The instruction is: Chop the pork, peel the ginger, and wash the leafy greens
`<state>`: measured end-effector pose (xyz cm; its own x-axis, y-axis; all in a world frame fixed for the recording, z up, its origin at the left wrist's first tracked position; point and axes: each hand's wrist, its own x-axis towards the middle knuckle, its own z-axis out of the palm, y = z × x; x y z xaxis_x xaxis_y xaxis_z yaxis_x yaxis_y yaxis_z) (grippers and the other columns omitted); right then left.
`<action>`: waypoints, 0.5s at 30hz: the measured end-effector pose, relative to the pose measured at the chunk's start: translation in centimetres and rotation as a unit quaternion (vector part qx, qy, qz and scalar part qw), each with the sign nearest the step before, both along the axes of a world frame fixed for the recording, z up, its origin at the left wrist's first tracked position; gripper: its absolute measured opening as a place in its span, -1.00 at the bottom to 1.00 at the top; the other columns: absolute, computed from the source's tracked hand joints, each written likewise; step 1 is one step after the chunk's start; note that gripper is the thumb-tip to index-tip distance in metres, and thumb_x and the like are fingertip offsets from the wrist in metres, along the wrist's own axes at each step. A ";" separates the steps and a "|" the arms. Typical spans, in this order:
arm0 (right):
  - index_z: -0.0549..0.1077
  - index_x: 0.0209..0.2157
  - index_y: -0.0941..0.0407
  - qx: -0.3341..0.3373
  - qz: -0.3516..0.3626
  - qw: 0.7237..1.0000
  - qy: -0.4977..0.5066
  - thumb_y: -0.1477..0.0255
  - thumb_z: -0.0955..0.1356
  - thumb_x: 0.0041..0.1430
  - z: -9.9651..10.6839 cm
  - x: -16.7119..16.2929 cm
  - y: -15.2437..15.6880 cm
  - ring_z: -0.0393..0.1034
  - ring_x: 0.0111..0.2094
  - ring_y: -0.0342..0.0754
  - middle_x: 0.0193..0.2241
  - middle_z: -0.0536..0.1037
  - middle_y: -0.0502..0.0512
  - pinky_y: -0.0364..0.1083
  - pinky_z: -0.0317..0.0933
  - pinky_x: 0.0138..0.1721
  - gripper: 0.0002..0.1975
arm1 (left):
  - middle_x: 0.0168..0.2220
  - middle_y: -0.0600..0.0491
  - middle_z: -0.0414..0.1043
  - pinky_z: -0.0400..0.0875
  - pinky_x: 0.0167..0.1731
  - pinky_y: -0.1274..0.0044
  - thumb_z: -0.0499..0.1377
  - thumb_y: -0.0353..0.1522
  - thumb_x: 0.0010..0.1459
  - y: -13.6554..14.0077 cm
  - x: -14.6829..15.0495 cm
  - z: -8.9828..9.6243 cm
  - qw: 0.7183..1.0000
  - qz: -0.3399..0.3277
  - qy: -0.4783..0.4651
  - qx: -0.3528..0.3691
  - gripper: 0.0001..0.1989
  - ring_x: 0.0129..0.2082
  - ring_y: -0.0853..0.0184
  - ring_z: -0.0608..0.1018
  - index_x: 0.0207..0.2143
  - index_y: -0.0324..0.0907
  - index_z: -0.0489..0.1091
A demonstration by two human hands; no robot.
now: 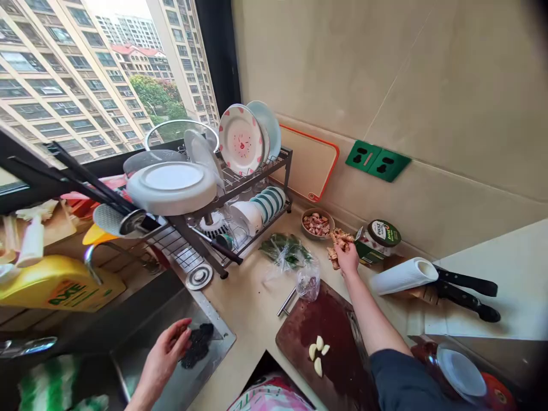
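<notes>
My right hand (347, 258) is closed around a knobbly ginger root (341, 238), held at the back of the counter beside a bowl of unpeeled garlic cloves (317, 223). Several peeled garlic cloves (318, 355) lie on the dark brown cutting board (299, 330) below. A clear plastic bag with green leaves (286, 251) rests behind the board, its crumpled end touching the board's corner. Over the sink, my left hand (165, 348) has its fingers curled inward; whatever they hold, if anything, is hidden. A black, crumpled thing (197, 345) lies in the sink beside it.
A dish rack (226, 197) with plates and bowls stands by the window. To the right are a green-lidded tub (384, 233), a paper towel roll (405, 275) and black-handled knives (466, 294). A yellow detergent bottle (64, 282) sits left, behind the sink (214, 311).
</notes>
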<state>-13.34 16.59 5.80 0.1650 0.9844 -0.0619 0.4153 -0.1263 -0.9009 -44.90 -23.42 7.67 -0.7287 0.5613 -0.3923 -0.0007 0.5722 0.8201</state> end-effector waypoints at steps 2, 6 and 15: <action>0.36 -0.17 0.13 -0.018 -0.035 0.995 -0.090 0.33 0.33 -0.01 -0.9 1.2 3.7 0.39 -0.18 0.05 -0.24 0.50 0.18 -0.03 0.26 -0.23 -0.67 | -0.38 0.04 0.41 0.42 -0.42 0.47 0.21 0.03 -0.18 3.0 2.0 0.2 0.998 -0.042 -0.020 0.040 -0.43 -0.44 0.27 0.49 -0.18 -0.13 0.36; 0.38 -0.13 0.16 -0.033 -0.028 0.990 -0.131 0.43 0.29 0.00 -3.2 0.6 8.4 0.37 -0.14 0.11 -0.24 0.49 0.25 0.02 0.20 -0.15 -0.66 | -0.40 0.03 0.40 0.37 -0.52 0.51 0.18 -0.01 -0.10 9.2 5.6 1.6 0.988 -0.143 -0.004 0.063 -0.46 -0.53 0.35 0.45 -0.13 -0.14 0.36; 0.01 0.18 0.32 0.010 0.025 0.990 -0.141 0.47 0.24 0.02 -8.1 0.8 11.4 0.09 0.15 0.09 0.11 0.21 0.41 -0.02 0.03 0.10 -0.33 | -0.46 0.10 0.36 0.32 -0.52 0.61 0.22 -0.20 -0.05 28.2 12.8 3.6 0.923 -0.356 -0.089 0.114 -0.72 -0.54 0.47 0.39 -0.35 -0.19 0.30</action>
<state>-12.53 27.99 -2.32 0.1235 0.9923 -0.0008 0.6561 -0.0822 -0.7502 -32.12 4.83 11.24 -0.0776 0.9561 -0.2827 0.1621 0.2919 0.9426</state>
